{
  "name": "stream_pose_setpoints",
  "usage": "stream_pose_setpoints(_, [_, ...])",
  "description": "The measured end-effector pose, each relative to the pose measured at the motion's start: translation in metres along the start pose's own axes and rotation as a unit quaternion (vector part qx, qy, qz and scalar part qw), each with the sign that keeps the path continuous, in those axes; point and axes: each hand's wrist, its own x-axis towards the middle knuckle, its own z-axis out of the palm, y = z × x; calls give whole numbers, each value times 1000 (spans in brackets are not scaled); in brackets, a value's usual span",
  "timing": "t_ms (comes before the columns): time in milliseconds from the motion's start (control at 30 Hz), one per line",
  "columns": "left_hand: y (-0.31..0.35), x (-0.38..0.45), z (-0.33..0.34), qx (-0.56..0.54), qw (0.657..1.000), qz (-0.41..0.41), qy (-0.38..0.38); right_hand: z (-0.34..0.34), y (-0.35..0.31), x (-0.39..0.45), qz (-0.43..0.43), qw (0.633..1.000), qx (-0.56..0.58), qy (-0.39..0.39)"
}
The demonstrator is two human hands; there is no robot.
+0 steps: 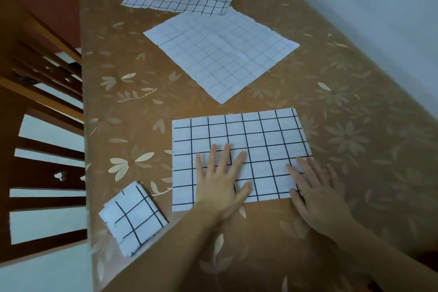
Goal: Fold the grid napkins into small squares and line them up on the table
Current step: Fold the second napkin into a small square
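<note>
The single head-worn camera looks steeply down and forward, close over the table (355, 125), tilted sideways.

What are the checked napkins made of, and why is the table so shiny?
The napkins look like thin cloth: wrinkly edges, limp, lying flat. One shows its pale back. The table seems covered by glossy clear plastic over a flowered brown cloth; light glints on it.

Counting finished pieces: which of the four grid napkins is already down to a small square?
The small folded napkin at the table's near left edge, beside the left hand. The other three are larger: one rectangle under both hands, two lying farther back.
</note>
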Motion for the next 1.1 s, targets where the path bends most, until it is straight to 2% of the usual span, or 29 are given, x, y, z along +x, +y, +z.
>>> stream_pose_setpoints(67, [20, 5, 6, -18, 999, 43, 22, 4, -13, 5, -2, 1000, 11, 4])
stream_pose_setpoints(133, [22, 6, 14, -38, 999, 36, 15, 7, -15, 7, -13, 1000, 19, 13])
stream_pose_setpoints(200, [4, 0, 21, -44, 998, 33, 18, 8, -11, 6, -20, 999, 27, 22])
stream_pose_setpoints(333, [-42, -16, 22, -51, 994, 78, 62, 7, -11, 7, -26, 999, 28, 23])
stream_pose_setpoints(433, [-46, -20, 20, -36, 994, 75, 71, 3, -7, 5, -36, 999, 13, 7])
stream_pose_setpoints(533, [-35, -17, 17, -25, 995, 68, 65, -8, 10, 2, -102, 994, -35, -4])
stream_pose_setpoints(633, [-30, -13, 10, -29, 997, 45, 59, -24, 28, 6, -185, 979, -77, 29])
stream_pose_setpoints(767, [-24, -10, 5, -17, 999, 27, 31, -31, 33, 20, -230, 962, -137, 49])
stream_pose_setpoints(867, [-15, -9, -8, 1, 1000, 11, 0, -34, 22, 27, -223, 965, -137, 32])
stream_pose_setpoints(933, [-5, -11, -16, 2, 1000, 18, -21, -37, 14, 23, -195, 976, -93, 21])
stream_pose_setpoints(1033, [9, -22, -25, -23, 995, 91, -24, -47, -1, 7, -162, 986, -15, 38])
stream_pose_setpoints(1100, [18, -33, -31, 1, 989, 139, -44, -54, -14, -5, -149, 988, 14, 29])
